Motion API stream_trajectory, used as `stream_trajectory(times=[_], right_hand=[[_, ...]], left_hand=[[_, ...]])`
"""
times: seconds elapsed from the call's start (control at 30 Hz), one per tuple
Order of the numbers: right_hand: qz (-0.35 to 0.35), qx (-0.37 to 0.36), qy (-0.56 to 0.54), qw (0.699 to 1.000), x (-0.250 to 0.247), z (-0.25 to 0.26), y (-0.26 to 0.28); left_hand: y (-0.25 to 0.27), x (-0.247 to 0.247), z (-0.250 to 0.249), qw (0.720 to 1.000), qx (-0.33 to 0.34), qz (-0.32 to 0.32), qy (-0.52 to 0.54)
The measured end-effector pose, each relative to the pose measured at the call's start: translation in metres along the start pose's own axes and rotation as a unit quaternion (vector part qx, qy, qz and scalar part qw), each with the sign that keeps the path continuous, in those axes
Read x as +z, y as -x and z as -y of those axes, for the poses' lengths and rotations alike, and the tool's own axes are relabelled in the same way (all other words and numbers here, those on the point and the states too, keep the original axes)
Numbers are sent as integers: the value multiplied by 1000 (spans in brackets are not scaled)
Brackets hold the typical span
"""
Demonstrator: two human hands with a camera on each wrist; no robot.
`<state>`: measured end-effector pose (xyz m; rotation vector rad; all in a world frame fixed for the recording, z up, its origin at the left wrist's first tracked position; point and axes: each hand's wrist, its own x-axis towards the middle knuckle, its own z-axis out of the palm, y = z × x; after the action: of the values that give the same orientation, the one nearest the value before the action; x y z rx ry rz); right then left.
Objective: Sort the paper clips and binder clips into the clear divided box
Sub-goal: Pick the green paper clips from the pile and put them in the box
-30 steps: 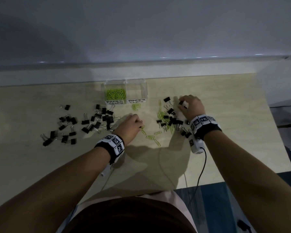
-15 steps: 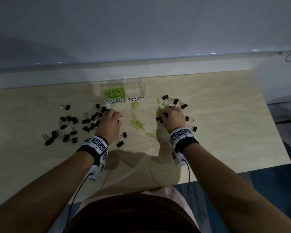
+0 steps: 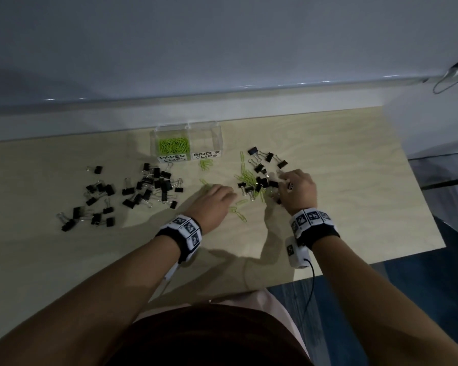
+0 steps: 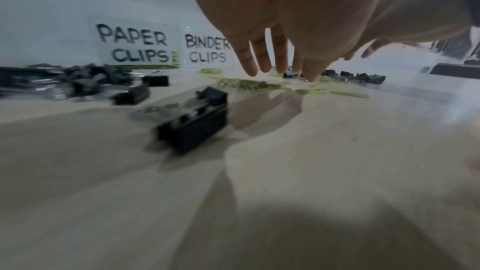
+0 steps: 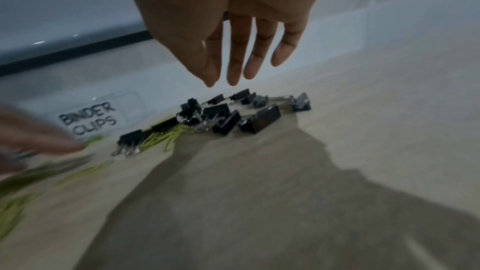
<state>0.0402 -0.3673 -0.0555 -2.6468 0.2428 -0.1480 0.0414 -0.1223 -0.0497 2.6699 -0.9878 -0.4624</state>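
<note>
Clear divided box: far centre of the wooden surface, two compartments. Left one, labelled PAPER CLIPS, holds green paper clips; right one, labelled BINDER CLIPS, looks bare.

Loose green paper clips: scattered near the box, between and under both hands.

Black binder clips: large scatter at left; smaller cluster at right, mixed with paper clips.

Left hand: palm down over the paper clips, fingers straight, grasping nothing.

Right hand: over the right cluster, fingers extended, released.

Wrist bands with markers: on both wrists.
</note>
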Motion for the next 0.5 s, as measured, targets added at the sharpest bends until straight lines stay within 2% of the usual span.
stream_trajectory(times=[0.1, 0.17, 0.3, 0.5], right_hand=[[50, -88, -7, 995, 7, 11, 6], [89, -111, 6, 990, 14, 20, 8], [119, -103, 44, 987, 23, 33, 7], [121, -110, 37, 986, 29, 31, 5]], left_hand=[[-27, -4, -14, 1000, 8, -14, -15], [-41, -7, -21, 1000, 7, -7, -26], [-54, -9, -19, 999, -13, 12, -31], [-49, -5, -9, 1000, -26, -2, -15]])
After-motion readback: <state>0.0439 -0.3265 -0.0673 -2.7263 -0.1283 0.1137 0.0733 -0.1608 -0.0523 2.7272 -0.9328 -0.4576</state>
